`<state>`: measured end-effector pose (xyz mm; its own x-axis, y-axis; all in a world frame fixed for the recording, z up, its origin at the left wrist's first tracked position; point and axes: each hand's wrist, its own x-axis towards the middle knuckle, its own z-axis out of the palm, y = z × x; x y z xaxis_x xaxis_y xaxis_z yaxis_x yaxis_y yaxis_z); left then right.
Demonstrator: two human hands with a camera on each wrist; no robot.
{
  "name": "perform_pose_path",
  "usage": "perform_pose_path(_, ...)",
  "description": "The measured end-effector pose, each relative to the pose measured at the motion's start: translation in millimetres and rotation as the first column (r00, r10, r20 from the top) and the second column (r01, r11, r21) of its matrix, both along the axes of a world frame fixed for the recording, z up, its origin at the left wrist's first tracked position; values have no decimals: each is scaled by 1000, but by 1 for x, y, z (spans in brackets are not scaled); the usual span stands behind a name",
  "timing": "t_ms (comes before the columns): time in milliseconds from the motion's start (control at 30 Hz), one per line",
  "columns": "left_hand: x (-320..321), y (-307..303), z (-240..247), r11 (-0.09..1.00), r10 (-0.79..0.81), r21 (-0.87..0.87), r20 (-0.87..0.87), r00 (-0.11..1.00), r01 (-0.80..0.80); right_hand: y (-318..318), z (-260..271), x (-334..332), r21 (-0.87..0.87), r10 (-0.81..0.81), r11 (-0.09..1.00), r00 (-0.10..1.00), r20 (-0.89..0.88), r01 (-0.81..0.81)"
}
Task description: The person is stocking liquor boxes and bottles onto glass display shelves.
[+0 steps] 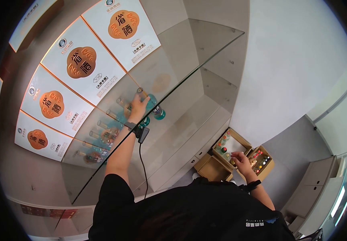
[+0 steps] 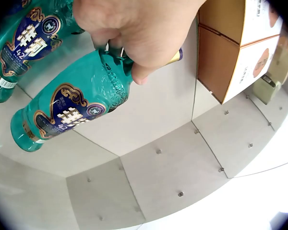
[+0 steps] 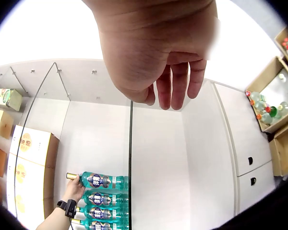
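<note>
My left hand (image 1: 138,109) grips the neck of a teal glass liquor bottle (image 2: 69,108) with a dark blue label and gold cap. In the left wrist view the thumb and fingers curl round its shoulder and neck. Another teal bottle (image 2: 26,45) stands right beside it. The right wrist view shows several such bottles (image 3: 101,197) in a row, the held one at the row's end. Away to the right, my right hand (image 1: 242,164) hangs with fingers loosely bent and nothing in them, overlapping the cardboard boxes below in the head view.
A glass shelf edge (image 1: 181,82) crosses over my left forearm. Large white and orange gift boxes (image 1: 81,62) stand in a row beside the bottles. On the floor, open cardboard boxes (image 1: 211,168) contain small capped bottles (image 3: 273,112). A cable (image 1: 142,160) hangs from my left wrist.
</note>
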<state>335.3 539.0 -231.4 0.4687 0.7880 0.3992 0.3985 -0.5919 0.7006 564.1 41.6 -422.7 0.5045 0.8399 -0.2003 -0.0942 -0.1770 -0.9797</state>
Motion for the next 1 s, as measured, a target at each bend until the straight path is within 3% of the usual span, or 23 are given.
perform_pose_path(133,0,-16,19,999,41,32,-48,998,-40,0,-2,-1,-1,-6,1000,1000,-2,6)
perform_pose_path(300,12,-63,70,977,203,7,-324,924,-212,-4,-9,-3,3,-10,1000,1000,0,10)
perform_pose_path(500,5,-45,49,988,140,-38,-234,962,-152,-6,1,7,-39,-22,999,1000,10,22)
perform_pose_path(633,-4,-32,42,988,143,-15,-284,948,-153,-3,-1,2,-33,-25,999,1000,-2,25)
perform_pose_path(700,-10,-24,36,986,129,141,-267,955,-94,-2,-2,-2,-31,-27,999,1000,-16,26)
perform_pose_path(800,-13,-24,39,967,194,220,-323,926,-126,0,-10,-1,-19,-5,1000,1000,-14,5)
perform_pose_path(900,-5,-46,62,959,278,147,-328,903,-242,-3,-17,-2,-25,3,1000,1000,-11,-4)
perform_pose_path(1000,-7,-37,51,960,209,225,-187,960,-166,-8,-22,-4,-14,14,1000,1000,-19,-14)
